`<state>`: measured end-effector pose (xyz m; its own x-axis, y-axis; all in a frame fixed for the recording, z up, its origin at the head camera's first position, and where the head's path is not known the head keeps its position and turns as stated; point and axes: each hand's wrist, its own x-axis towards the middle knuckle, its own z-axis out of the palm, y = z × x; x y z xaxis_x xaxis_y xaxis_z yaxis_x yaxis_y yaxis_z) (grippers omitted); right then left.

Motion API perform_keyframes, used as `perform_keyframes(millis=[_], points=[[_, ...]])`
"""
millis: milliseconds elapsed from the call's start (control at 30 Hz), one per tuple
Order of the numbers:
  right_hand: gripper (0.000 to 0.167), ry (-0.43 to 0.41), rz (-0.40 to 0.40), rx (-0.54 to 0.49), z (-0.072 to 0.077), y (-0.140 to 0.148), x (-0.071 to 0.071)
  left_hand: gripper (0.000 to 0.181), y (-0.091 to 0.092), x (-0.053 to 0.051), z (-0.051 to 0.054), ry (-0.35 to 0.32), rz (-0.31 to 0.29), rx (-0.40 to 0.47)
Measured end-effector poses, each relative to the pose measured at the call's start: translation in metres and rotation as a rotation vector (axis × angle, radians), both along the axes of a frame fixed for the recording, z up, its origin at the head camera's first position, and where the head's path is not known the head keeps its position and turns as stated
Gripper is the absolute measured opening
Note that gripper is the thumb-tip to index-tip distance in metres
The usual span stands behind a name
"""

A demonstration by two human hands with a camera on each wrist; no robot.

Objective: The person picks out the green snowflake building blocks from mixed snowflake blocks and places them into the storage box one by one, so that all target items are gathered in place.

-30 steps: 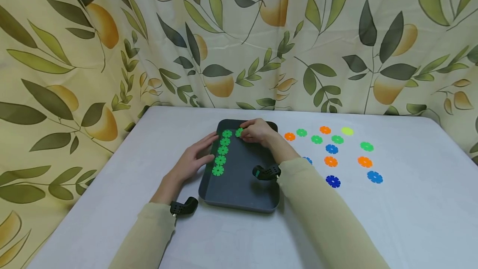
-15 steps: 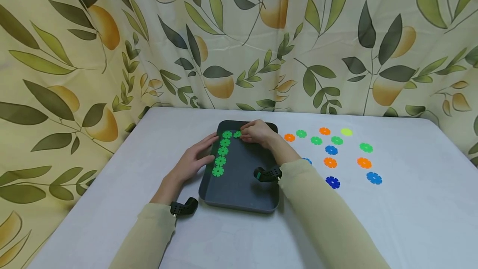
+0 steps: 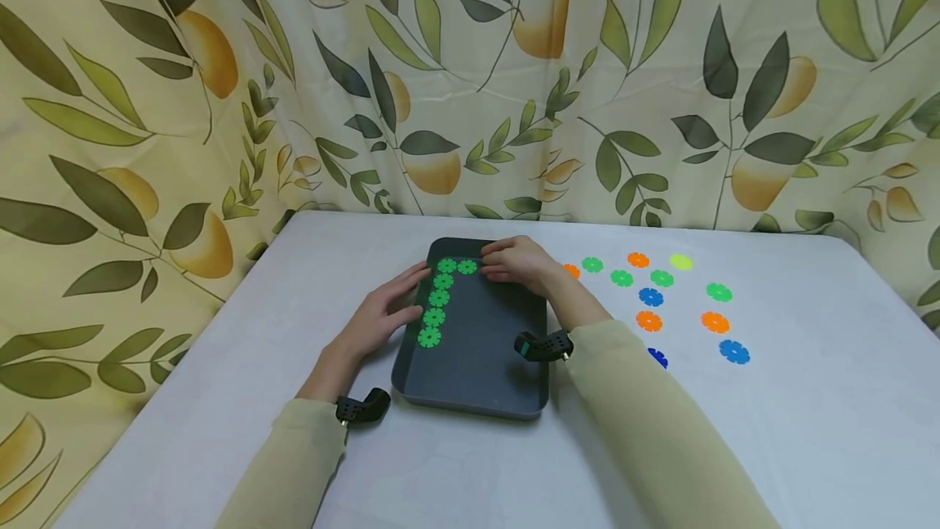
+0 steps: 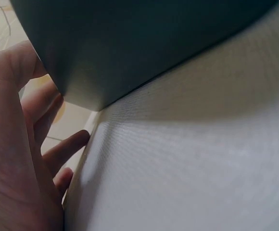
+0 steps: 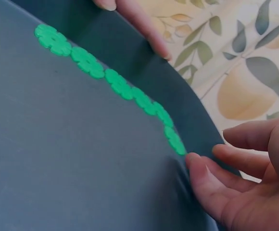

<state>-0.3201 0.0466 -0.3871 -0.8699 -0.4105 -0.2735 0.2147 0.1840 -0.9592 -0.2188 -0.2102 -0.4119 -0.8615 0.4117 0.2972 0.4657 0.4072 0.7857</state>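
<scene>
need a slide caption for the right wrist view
Right hand near one end of a bent row of six green flower-shaped pieces in a dark tray.

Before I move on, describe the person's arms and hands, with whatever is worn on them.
The left hand and right hand are bare, without gloves. The left sleeve and right sleeve are long, plain and pale beige-green. The left wrist camera and right wrist camera are black and curved; the right one carries a small green mark.
</scene>
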Motion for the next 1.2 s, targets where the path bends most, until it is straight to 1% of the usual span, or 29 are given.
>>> perform_keyframes(millis=[167,333,467,633,767,867,1000,1100,1200], points=[[0.046,0.034,0.016,-0.007,0.006,0.010,0.003,0.055,0.001,0.000,-0.001,-0.001,0.000,0.001],[0.047,0.096,0.060,0.016,0.015,0.022,0.010,0.056,0.000,-0.001,-0.003,0.007,0.000,0.002],[0.048,0.141,0.092,0.035,0.022,0.034,0.016,0.055,0.000,0.000,-0.003,0.002,0.010,0.001],[0.049,0.205,0.114,0.086,0.030,0.054,0.023,0.055,0.001,0.001,-0.001,-0.005,0.012,-0.002],[0.050,0.241,0.123,0.138,0.031,0.072,0.028,0.056,0.000,0.001,-0.001,-0.007,0.009,-0.005],[0.051,0.247,0.120,0.141,0.031,0.085,0.032,0.057,-0.003,-0.006,-0.012,0.000,0.016,-0.007],[0.053,0.239,0.110,0.140,0.033,0.102,0.035,0.058,-0.009,-0.017,-0.030,0.022,0.026,-0.007],[0.054,0.233,0.104,0.146,0.034,0.113,0.036,0.058,-0.012,-0.021,-0.036,0.033,0.024,-0.010],[0.054,0.243,0.091,0.165,0.035,0.124,0.037,0.058,-0.012,-0.023,-0.038,0.033,0.016,-0.010]])
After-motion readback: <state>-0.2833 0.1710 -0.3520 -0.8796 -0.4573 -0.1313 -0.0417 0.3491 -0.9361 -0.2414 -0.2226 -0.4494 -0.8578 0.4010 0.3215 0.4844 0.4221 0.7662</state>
